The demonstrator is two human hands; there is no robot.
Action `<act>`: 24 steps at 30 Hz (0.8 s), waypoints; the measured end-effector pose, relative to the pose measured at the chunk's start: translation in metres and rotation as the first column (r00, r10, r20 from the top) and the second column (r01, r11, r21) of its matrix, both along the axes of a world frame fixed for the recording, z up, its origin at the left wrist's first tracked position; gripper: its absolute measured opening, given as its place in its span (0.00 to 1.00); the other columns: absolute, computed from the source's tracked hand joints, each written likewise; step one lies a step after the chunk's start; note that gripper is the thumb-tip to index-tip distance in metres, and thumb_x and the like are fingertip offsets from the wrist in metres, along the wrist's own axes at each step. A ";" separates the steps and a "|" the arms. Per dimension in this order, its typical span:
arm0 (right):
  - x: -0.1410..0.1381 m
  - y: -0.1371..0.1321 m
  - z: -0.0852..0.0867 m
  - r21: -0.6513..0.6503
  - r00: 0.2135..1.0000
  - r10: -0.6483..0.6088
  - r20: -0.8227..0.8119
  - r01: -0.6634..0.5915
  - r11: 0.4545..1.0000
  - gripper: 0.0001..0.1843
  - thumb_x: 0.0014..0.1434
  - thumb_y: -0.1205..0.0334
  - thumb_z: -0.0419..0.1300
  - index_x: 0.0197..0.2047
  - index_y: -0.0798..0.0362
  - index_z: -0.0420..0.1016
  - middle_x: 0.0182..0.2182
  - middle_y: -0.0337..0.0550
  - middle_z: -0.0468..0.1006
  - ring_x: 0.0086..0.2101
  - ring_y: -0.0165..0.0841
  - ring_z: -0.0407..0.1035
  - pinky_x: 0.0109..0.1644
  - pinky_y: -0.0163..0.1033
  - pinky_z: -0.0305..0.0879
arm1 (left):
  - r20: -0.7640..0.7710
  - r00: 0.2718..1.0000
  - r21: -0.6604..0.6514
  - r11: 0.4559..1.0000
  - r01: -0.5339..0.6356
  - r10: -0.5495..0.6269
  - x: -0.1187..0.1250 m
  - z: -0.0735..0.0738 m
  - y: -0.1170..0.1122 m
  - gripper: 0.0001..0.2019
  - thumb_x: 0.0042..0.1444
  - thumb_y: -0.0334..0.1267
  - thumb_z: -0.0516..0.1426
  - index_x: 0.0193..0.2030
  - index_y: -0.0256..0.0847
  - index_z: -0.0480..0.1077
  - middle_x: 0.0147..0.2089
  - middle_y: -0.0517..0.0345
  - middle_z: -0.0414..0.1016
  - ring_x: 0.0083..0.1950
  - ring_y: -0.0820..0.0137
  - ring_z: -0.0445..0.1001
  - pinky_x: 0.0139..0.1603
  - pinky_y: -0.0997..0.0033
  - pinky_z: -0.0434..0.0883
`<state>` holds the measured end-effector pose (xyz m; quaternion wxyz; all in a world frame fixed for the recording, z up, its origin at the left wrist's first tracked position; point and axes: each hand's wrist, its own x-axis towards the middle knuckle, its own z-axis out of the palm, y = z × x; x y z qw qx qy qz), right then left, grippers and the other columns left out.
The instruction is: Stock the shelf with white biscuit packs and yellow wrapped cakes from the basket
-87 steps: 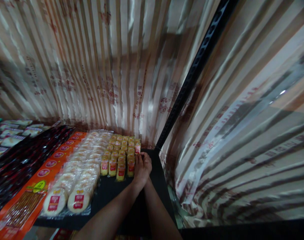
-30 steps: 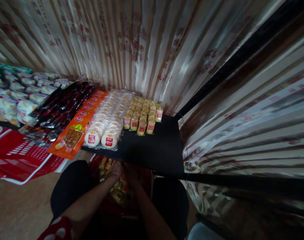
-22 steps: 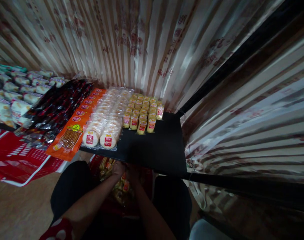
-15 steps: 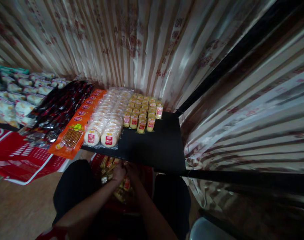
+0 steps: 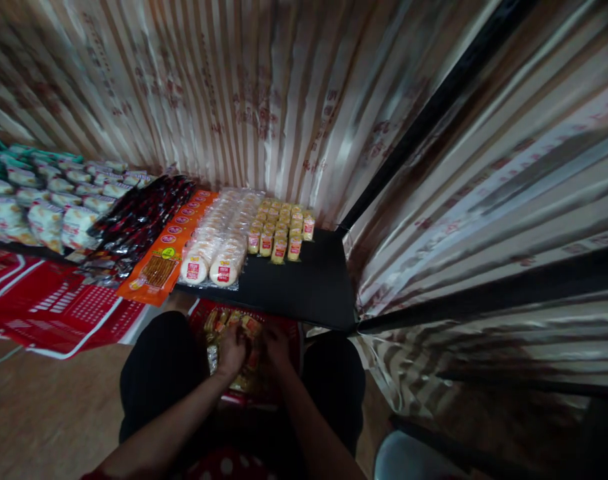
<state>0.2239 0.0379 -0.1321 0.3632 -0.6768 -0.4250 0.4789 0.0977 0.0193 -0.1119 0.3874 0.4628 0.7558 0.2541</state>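
Note:
Between my knees a red basket holds a heap of small gold-wrapped snack packets. My left hand is down among them on the left, its fingers curled inward; what they hold, if anything, is hidden. Close by on the right, my right hand is over the same basket, its fingers dark and blurred. On the black shelf above stand rows of matching gold snack packets. Beside those lie two rows of round white rice crackers in clear wrap.
Farther left on the shelf are an orange pretzel-stick bag, dark glossy packets and white-and-green snack bags. Red printed sheeting hangs below. Black poles and a striped curtain stand behind. A pale rounded object is lower right.
My hands, close together before, are now farther apart over the basket. The view has shifted slightly, so the shelf's left-hand goods sit farther right.

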 end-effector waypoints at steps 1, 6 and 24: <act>0.001 -0.003 0.004 0.008 1.000 0.002 -0.013 -0.001 1.000 0.10 0.44 0.61 0.55 0.29 0.53 0.75 0.30 0.42 0.78 0.34 0.35 0.70 0.40 0.38 0.66 | -0.014 1.000 0.014 1.000 0.007 -0.007 -0.003 0.003 -0.001 0.22 0.50 0.25 0.49 0.53 0.33 0.64 0.53 0.48 0.70 0.56 0.68 0.66 0.59 0.69 0.60; 0.012 -0.010 0.026 0.048 0.998 0.031 -0.062 -0.028 0.998 0.11 0.45 0.57 0.56 0.30 0.52 0.74 0.31 0.40 0.77 0.32 0.34 0.70 0.36 0.37 0.66 | -0.101 0.987 0.135 0.982 0.134 -0.121 -0.009 0.024 -0.009 0.24 0.51 0.24 0.47 0.55 0.38 0.63 0.57 0.51 0.65 0.60 0.68 0.62 0.62 0.67 0.59; 0.046 0.006 0.120 0.040 0.967 -0.017 -0.253 0.028 0.999 0.32 0.38 0.44 0.64 0.45 0.52 0.71 0.39 0.45 0.78 0.41 0.40 0.72 0.42 0.42 0.70 | 0.308 0.936 0.200 0.974 0.110 -0.169 0.050 0.095 -0.026 0.19 0.58 0.45 0.44 0.49 0.41 0.67 0.50 0.51 0.71 0.52 0.63 0.67 0.57 0.62 0.61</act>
